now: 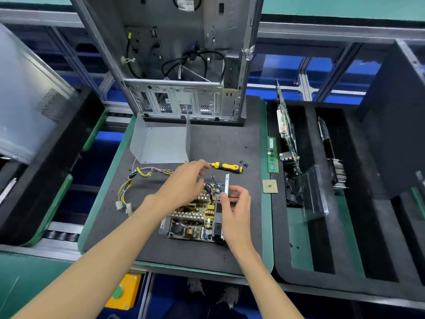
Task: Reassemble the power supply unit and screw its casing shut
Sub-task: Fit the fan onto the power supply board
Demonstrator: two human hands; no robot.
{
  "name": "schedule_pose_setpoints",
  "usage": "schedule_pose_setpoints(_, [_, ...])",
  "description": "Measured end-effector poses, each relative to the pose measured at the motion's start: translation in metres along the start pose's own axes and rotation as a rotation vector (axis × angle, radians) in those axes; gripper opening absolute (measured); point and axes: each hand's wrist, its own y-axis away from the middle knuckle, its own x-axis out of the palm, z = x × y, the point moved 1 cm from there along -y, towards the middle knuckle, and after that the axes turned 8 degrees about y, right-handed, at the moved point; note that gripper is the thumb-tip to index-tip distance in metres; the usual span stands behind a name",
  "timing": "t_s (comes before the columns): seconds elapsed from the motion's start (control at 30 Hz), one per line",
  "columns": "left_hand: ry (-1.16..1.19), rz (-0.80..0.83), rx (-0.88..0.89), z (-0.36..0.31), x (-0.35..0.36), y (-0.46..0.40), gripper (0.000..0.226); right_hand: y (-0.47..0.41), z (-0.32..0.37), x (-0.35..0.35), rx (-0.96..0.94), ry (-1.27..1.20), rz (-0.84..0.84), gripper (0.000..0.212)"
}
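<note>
The power supply's circuit board [193,217] lies bare in its lower casing on the black mat, its upright metal side wall [227,185] at the right. My left hand [184,183] hovers over the board's far end, fingers apart. My right hand [234,210] rests against the side wall, thumb and fingers pinching near a small part by the blue wires; what it holds is unclear. The yellow and purple cable bundle [135,180] trails left. The grey U-shaped casing cover [161,143] sits behind. A yellow-handled screwdriver [227,167] and three black screws [244,164] lie just beyond my hands.
An open computer tower [184,65] stands at the mat's far edge. A green RAM stick [272,155] and a CPU chip [270,186] lie at the right edge. Black foam trays [322,249] with circuit cards stand right. A yellow button box [124,293] sits below the table's front edge.
</note>
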Motion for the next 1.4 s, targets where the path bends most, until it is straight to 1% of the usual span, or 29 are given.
schedule_pose_setpoints(0.17, [-0.087,0.071,0.031,0.003,0.003,-0.022,0.04,-0.015,0.009,0.001,0.042,0.036,0.062,0.039])
schedule_pose_setpoints(0.27, [-0.135,0.167,0.08,0.005,0.002,-0.036,0.034,-0.025,0.018,0.007,0.072,0.104,0.081,0.045])
schedule_pose_setpoints(0.37, [-0.138,0.231,0.135,0.009,0.0,-0.047,0.025,-0.029,0.019,0.011,0.068,0.206,0.046,0.042])
schedule_pose_setpoints(0.5, [-0.103,0.242,0.196,0.015,0.0,-0.052,0.016,-0.027,0.02,0.011,0.071,0.238,-0.013,0.03])
schedule_pose_setpoints(0.63, [0.016,0.201,0.214,0.021,0.0,-0.05,0.016,-0.027,0.022,0.01,0.081,0.235,-0.029,0.027])
schedule_pose_setpoints(0.77, [0.171,0.211,0.238,0.023,-0.007,-0.041,0.017,-0.025,0.026,0.01,0.095,0.251,-0.027,0.027])
schedule_pose_setpoints(0.93, [0.167,0.29,0.232,0.021,-0.015,-0.041,0.017,-0.024,0.028,0.009,0.113,0.219,-0.028,0.028])
schedule_pose_setpoints(1.0, [0.16,0.327,0.217,0.019,-0.015,-0.046,0.019,-0.023,0.027,0.008,0.124,0.226,0.011,0.033])
schedule_pose_setpoints(1.03, [0.153,0.346,0.211,0.018,-0.015,-0.049,0.02,-0.023,0.027,0.007,0.132,0.237,0.052,0.039])
schedule_pose_setpoints(1.2, [0.163,0.462,0.182,0.016,-0.013,-0.068,0.022,-0.02,0.027,-0.012,0.16,0.271,0.362,0.083])
schedule_pose_setpoints(1.3, [0.17,0.51,0.184,0.016,-0.01,-0.075,0.027,-0.019,0.028,-0.02,0.13,0.314,0.467,0.094])
schedule_pose_setpoints(1.4, [0.2,0.559,0.173,0.017,-0.007,-0.082,0.031,-0.022,0.029,-0.023,0.142,0.315,0.484,0.097])
